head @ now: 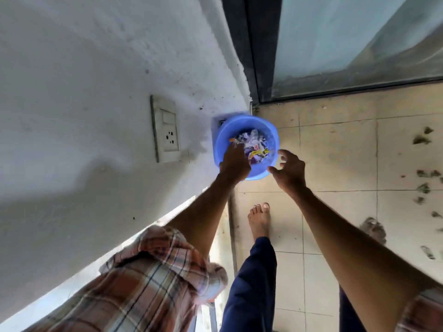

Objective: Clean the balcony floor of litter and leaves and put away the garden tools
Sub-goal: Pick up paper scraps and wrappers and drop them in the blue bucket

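A blue plastic bucket [247, 172] stands on the tiled floor in the corner by the white wall. It holds several crumpled wrappers [257, 152]. My left hand [233, 164] reaches over the bucket's left rim, and its fingertips pinch a small piece of litter [233, 140] above the inside. My right hand [290, 171] hovers just right of the rim, its fingers spread and loosely curled, holding nothing. Dry leaves [422, 140] lie scattered on the tiles at the far right.
A white wall with a switch-and-socket plate [165, 130] runs along the left. A dark-framed glass door [335, 44] closes off the far side. My bare foot [260, 221] stands on the tiles below the bucket. A grey clump of debris [374, 230] lies at the right.
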